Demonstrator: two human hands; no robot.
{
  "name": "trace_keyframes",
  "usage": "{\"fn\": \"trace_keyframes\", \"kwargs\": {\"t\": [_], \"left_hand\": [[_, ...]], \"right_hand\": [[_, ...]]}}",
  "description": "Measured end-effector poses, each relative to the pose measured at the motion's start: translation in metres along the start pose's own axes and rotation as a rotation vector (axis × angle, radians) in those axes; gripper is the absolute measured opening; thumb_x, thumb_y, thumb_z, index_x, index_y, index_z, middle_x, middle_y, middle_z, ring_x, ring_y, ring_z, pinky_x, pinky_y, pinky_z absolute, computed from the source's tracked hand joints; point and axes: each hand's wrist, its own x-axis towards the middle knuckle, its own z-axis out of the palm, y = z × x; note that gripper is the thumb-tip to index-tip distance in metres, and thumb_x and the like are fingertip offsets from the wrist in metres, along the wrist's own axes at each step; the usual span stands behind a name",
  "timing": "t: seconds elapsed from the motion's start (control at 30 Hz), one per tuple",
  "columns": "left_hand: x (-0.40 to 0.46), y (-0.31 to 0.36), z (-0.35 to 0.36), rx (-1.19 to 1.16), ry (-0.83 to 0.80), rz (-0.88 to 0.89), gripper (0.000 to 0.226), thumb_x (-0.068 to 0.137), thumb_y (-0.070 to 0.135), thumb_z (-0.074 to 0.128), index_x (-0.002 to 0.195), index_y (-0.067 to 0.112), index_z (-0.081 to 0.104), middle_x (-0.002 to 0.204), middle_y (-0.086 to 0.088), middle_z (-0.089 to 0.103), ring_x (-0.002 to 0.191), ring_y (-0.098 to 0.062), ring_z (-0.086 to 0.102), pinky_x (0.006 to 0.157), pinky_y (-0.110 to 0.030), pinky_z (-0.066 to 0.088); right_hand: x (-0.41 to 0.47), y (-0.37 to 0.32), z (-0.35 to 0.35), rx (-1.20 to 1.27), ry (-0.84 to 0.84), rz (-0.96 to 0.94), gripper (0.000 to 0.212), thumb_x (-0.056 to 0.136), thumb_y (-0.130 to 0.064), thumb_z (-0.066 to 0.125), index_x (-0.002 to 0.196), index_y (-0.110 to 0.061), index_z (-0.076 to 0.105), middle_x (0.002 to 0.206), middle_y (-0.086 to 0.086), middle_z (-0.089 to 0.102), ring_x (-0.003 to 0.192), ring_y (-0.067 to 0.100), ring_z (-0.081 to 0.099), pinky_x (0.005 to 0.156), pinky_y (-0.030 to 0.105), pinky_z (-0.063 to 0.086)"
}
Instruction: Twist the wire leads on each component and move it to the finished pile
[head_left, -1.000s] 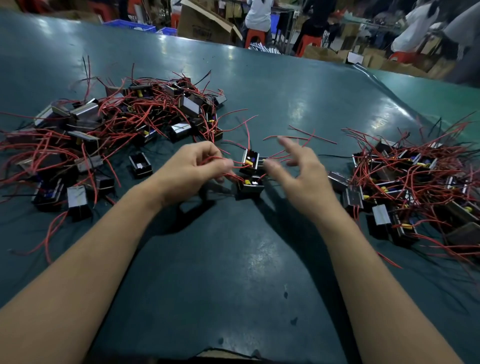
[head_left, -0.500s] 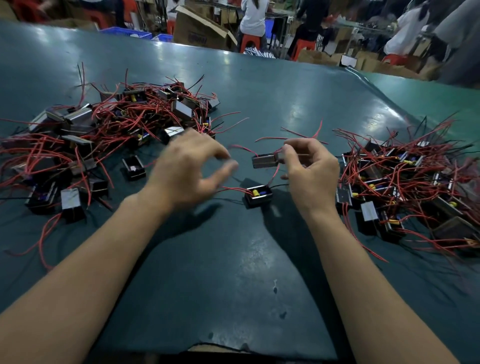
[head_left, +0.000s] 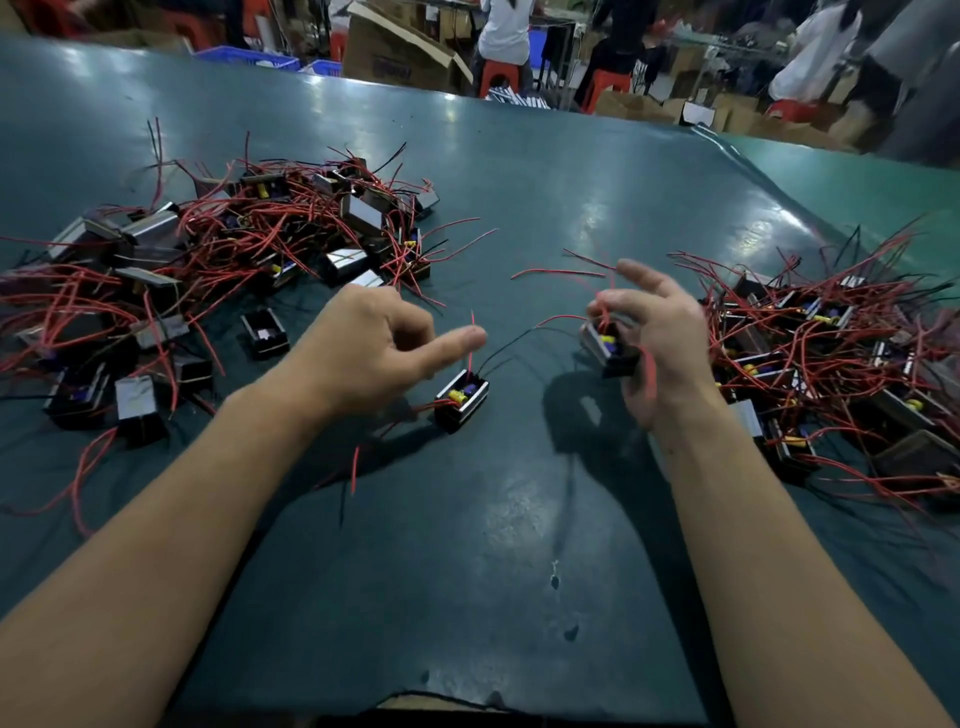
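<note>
My right hand (head_left: 657, 343) holds a small black box component (head_left: 608, 347) with red wire leads, lifted a little above the table; the thumb and lower fingers curl round it while the index finger sticks out. My left hand (head_left: 371, 345) hovers with its fingers loosely curled and the index finger pointing right, holding nothing. Just below its fingertip a second component (head_left: 461, 399) with a yellow part and red and black leads lies on the green table (head_left: 519, 519).
A big pile of components with tangled red wires (head_left: 208, 260) fills the left side. Another such pile (head_left: 831, 364) lies at the right, close to my right hand. One loose black box (head_left: 265, 332) sits near the left pile. People and cardboard boxes stand beyond the far edge.
My right hand has carried its component rightward toward the right pile and loosened its index finger. My left hand has let its fingers spread and points over the component on the table.
</note>
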Motion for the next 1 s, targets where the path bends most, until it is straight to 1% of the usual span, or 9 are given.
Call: {"fn": "trace_keyframes", "kwargs": {"t": [0.1, 0.2, 0.3, 0.43, 0.57, 0.77, 0.87, 0.93, 1.0], "left_hand": [[0.001, 0.007, 0.015, -0.033, -0.011, -0.09, 0.032, 0.082, 0.047, 0.071, 0.079, 0.015, 0.068, 0.067, 0.006, 0.064, 0.058, -0.006, 0.056, 0.058, -0.019, 0.045], [-0.001, 0.012, 0.028, -0.134, -0.134, -0.122, 0.035, 0.08, 0.028, 0.079, 0.11, 0.015, 0.066, 0.09, 0.002, 0.071, 0.068, -0.001, 0.062, 0.067, -0.015, 0.049], [0.002, 0.012, 0.03, -0.248, -0.073, -0.137, 0.031, 0.082, 0.005, 0.073, 0.111, 0.015, 0.066, 0.086, -0.003, 0.069, 0.066, -0.008, 0.059, 0.062, -0.01, 0.043], [0.006, 0.008, 0.032, -0.361, 0.011, -0.25, 0.02, 0.084, 0.007, 0.072, 0.103, 0.013, 0.069, 0.076, -0.002, 0.067, 0.064, -0.009, 0.06, 0.066, -0.015, 0.048], [0.008, 0.007, 0.032, -0.558, 0.073, -0.318, 0.031, 0.087, 0.01, 0.071, 0.117, 0.01, 0.062, 0.078, -0.004, 0.073, 0.063, -0.004, 0.064, 0.06, -0.013, 0.046], [0.01, 0.004, 0.028, -0.584, 0.126, -0.392, 0.035, 0.086, 0.007, 0.072, 0.12, 0.008, 0.061, 0.087, -0.01, 0.074, 0.07, -0.011, 0.067, 0.059, -0.023, 0.054], [0.011, 0.002, 0.025, -0.535, 0.154, -0.382, 0.042, 0.084, 0.006, 0.073, 0.122, 0.013, 0.059, 0.088, -0.006, 0.072, 0.069, -0.019, 0.065, 0.063, -0.029, 0.054], [0.011, 0.001, 0.023, -0.513, 0.187, -0.376, 0.046, 0.083, 0.001, 0.072, 0.124, 0.015, 0.056, 0.089, -0.003, 0.07, 0.066, -0.023, 0.063, 0.068, -0.034, 0.054], [0.011, 0.001, 0.023, -0.512, 0.215, -0.385, 0.046, 0.083, -0.003, 0.07, 0.123, 0.016, 0.055, 0.09, -0.005, 0.068, 0.064, -0.024, 0.064, 0.067, -0.031, 0.056]], "right_hand": [[-0.006, 0.008, 0.005, -0.227, -0.199, 0.084, 0.026, 0.085, 0.006, 0.055, 0.105, -0.007, 0.065, 0.057, 0.005, 0.063, 0.049, 0.016, 0.057, 0.05, 0.025, 0.046], [-0.01, 0.013, 0.008, -0.339, -0.282, 0.103, 0.019, 0.089, 0.004, 0.054, 0.091, -0.009, 0.068, 0.058, 0.004, 0.063, 0.05, 0.016, 0.06, 0.048, 0.021, 0.048], [-0.011, 0.015, 0.01, -0.366, -0.282, 0.094, 0.019, 0.089, 0.007, 0.052, 0.085, -0.007, 0.065, 0.061, 0.008, 0.061, 0.053, 0.019, 0.063, 0.05, 0.019, 0.049], [-0.01, 0.019, 0.011, -0.333, -0.277, 0.076, 0.012, 0.091, 0.002, 0.057, 0.084, -0.006, 0.062, 0.06, 0.008, 0.061, 0.055, 0.023, 0.065, 0.05, 0.022, 0.051], [-0.008, 0.025, 0.009, -0.347, -0.251, 0.024, 0.005, 0.091, -0.003, 0.061, 0.09, -0.008, 0.062, 0.056, 0.002, 0.064, 0.056, 0.022, 0.067, 0.055, 0.026, 0.053], [-0.005, 0.023, 0.006, -0.543, -0.204, -0.109, 0.016, 0.091, -0.008, 0.062, 0.105, -0.017, 0.061, 0.091, 0.008, 0.07, 0.067, 0.018, 0.069, 0.055, 0.028, 0.052], [-0.006, 0.006, -0.006, -0.709, -0.454, -0.314, 0.053, 0.076, 0.022, 0.045, 0.09, -0.022, 0.07, 0.094, 0.005, 0.072, 0.08, 0.019, 0.065, 0.064, 0.032, 0.048], [-0.013, -0.006, -0.015, -0.807, -0.749, -0.282, 0.071, 0.061, 0.029, 0.033, 0.087, -0.02, 0.077, 0.099, 0.002, 0.074, 0.096, 0.014, 0.065, 0.078, 0.033, 0.05], [-0.016, -0.009, -0.022, -0.966, -0.898, -0.219, 0.07, 0.067, 0.031, 0.036, 0.092, -0.019, 0.079, 0.108, -0.008, 0.072, 0.106, 0.005, 0.063, 0.091, 0.027, 0.049]]}}
